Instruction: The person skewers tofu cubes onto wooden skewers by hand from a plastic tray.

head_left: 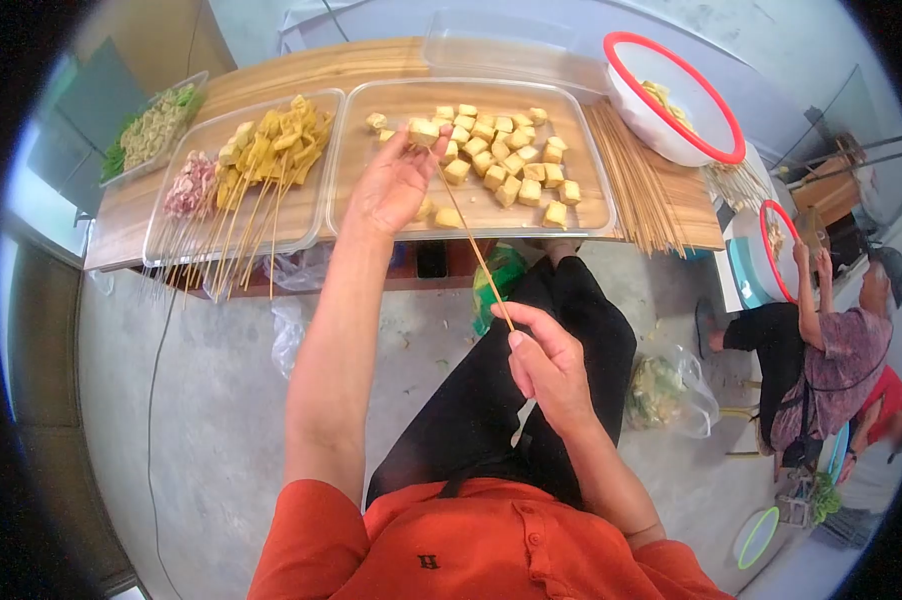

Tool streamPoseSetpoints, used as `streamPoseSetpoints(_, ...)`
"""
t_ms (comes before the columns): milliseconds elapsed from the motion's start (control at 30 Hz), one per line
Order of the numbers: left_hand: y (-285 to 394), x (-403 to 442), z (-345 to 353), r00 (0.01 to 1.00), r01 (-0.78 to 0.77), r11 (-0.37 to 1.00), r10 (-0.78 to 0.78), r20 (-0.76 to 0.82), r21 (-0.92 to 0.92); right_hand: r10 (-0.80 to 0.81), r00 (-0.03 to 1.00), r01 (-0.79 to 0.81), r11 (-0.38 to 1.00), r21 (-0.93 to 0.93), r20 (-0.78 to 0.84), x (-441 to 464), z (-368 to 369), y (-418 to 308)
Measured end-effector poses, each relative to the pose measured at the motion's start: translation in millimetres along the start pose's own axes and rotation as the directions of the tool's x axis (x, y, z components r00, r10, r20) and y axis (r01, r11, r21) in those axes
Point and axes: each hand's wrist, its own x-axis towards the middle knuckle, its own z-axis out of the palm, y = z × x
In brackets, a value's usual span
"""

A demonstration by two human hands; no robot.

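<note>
My left hand [395, 180] is raised over the near left part of a clear tray [371, 220], its fingers closed on a yellow tofu cube [424, 131]. A thin wooden skewer [479, 257] runs from that cube down to my right hand [549, 362], which pinches its lower end between thumb and fingers. Whether the tip has entered the cube I cannot tell. Many loose tofu cubes [511, 190] lie in the tray beyond and to the right of my left hand.
Left of the tray, another tray [311, 232] holds filled skewers [271, 150] and pink meat skewers [193, 186]. Bare skewers [636, 190] lie at right, near a red-rimmed basket [611, 60]. Plastic bags [671, 390] sit on the floor. Two people work at far right.
</note>
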Motion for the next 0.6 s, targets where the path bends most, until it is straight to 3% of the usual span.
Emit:
streamPoseSetpoints(267, -4.0, -3.0, 4.8, 0.998, -0.038, 0.999, 0.037, -0.042, -0.011, 0.004, 1.000, -0.004, 1.000, -0.017, -0.003, 4.8, 0.2, -1.5)
streamPoseSetpoints(600, -3.4, -4.8, 7.0, 0.999, -0.027, 1.000, 0.027, 0.020, 0.007, 0.014, 1.000, -0.014, 1.000, -0.028, -0.009, 6.1, 0.3, 0.3)
